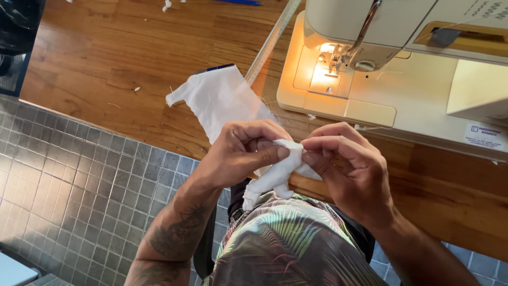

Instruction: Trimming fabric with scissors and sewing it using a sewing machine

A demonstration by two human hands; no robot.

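Observation:
My left hand point(241, 151) and my right hand point(349, 169) meet in front of my chest, both pinching a small white fabric piece point(275, 175) that hangs down between them. The thumbs and forefingers press on its upper end; its lower part dangles over my patterned shirt. Just beyond my hands a flat white cloth point(219, 100) lies on the wooden table point(116, 63), near the table's front edge.
A cream sewing machine point(402, 79) with its lamp lit stands at the right on the table. A long ruler point(272, 39) runs diagonally beside it. Small fabric scraps point(166, 6) lie at the far edge. Grey tiled floor point(69, 180) lies to the left.

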